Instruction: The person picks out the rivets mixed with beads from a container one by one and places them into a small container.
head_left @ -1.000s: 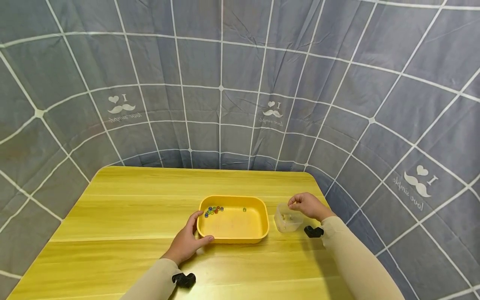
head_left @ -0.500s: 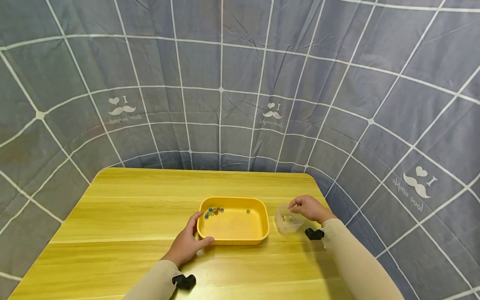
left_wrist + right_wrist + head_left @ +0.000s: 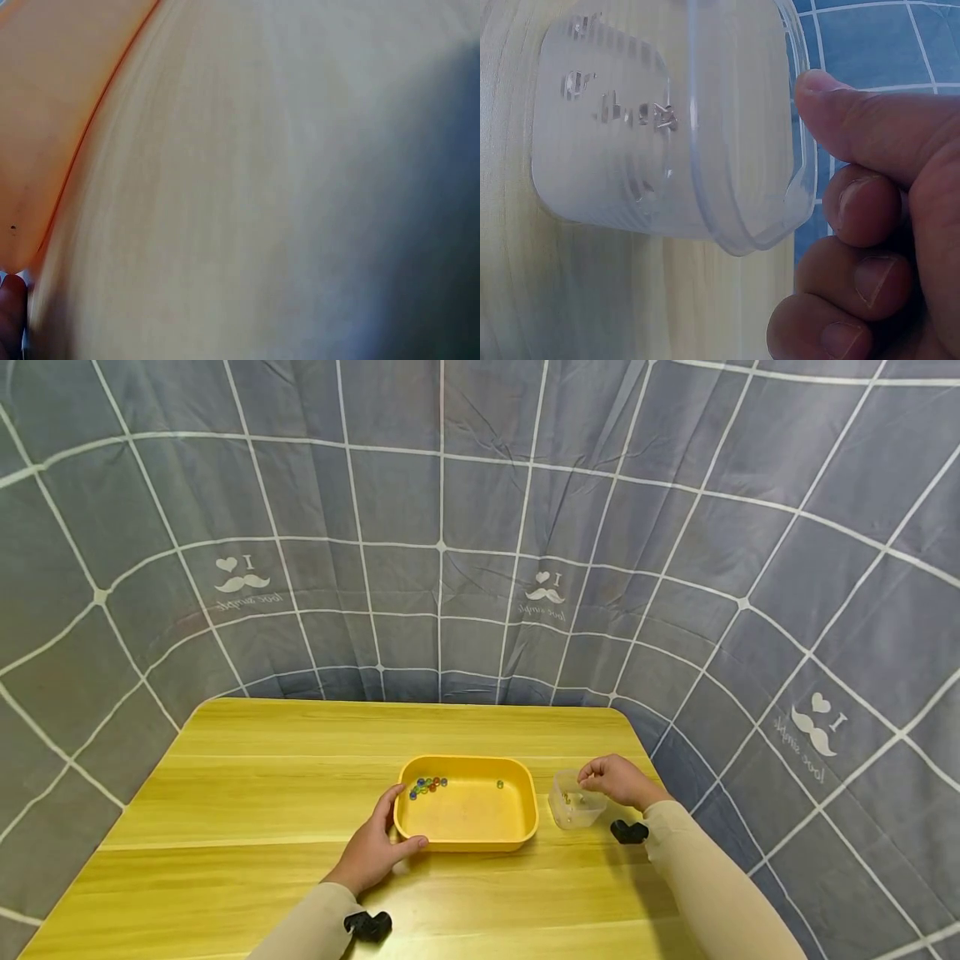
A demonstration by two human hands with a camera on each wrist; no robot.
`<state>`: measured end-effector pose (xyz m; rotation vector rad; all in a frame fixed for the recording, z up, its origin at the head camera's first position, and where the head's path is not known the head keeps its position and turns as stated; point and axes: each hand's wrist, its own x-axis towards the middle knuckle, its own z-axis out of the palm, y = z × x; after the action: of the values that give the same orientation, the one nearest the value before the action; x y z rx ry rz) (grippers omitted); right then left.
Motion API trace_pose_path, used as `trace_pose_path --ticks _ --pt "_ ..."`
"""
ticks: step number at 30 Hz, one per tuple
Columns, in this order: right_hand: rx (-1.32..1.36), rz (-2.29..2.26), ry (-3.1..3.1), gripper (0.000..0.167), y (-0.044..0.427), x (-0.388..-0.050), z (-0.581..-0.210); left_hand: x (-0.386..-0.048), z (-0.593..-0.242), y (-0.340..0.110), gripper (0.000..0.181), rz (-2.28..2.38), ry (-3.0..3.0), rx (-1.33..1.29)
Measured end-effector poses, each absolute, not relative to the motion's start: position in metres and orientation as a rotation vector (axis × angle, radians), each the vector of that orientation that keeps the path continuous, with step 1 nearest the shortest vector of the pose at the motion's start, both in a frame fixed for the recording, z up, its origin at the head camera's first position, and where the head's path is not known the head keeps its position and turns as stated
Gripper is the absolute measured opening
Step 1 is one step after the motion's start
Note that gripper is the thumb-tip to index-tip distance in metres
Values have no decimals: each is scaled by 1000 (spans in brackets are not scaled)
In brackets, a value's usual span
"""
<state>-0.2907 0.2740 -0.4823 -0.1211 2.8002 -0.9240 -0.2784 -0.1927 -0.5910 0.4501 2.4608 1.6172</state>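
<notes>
A yellow tray (image 3: 468, 820) sits mid-table with several small glass marbles (image 3: 424, 786), blue, green and red, grouped at its back left. One greenish marble (image 3: 500, 784) lies alone toward the right. My left hand (image 3: 370, 853) grips the tray's left front corner, fingers at the left rim and thumb along the front edge. Right of the tray stands a clear plastic box (image 3: 573, 817) holding several small shiny pieces (image 3: 664, 116). Over its right rim is my right hand (image 3: 618, 779), fingers curled and fingertips together. Whether something small is between the fingertips is hidden.
The wood-grain table (image 3: 247, 827) ends at a rounded back edge, where a grey curtain with white grid lines (image 3: 480, 577) hangs. Black wrist mounts (image 3: 367, 927) sit on both sleeves. The box stands close to the table's right edge.
The lone greenish marble has rolled a little to the right inside the tray. My left hand stays on the tray corner, and the right hand has barely moved above the box.
</notes>
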Motion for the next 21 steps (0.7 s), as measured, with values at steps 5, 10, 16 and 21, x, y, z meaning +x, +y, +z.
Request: trace_pose_path --ticks 5,10,16,21 --pt "-119 -922 2793 17 273 -291 -479 -279 -589 -193 103 1624 2454 440" --pt "-104 -928 2795 17 272 -295 -480 -286 -591 -193 102 1613 2462 445" --pt "-97 -925 2806 15 270 -299 -483 -294 -592 -196 102 1615 2455 451" --pt "-110 -915 2822 15 269 -302 -487 -301 -594 -197 101 1604 2463 465"
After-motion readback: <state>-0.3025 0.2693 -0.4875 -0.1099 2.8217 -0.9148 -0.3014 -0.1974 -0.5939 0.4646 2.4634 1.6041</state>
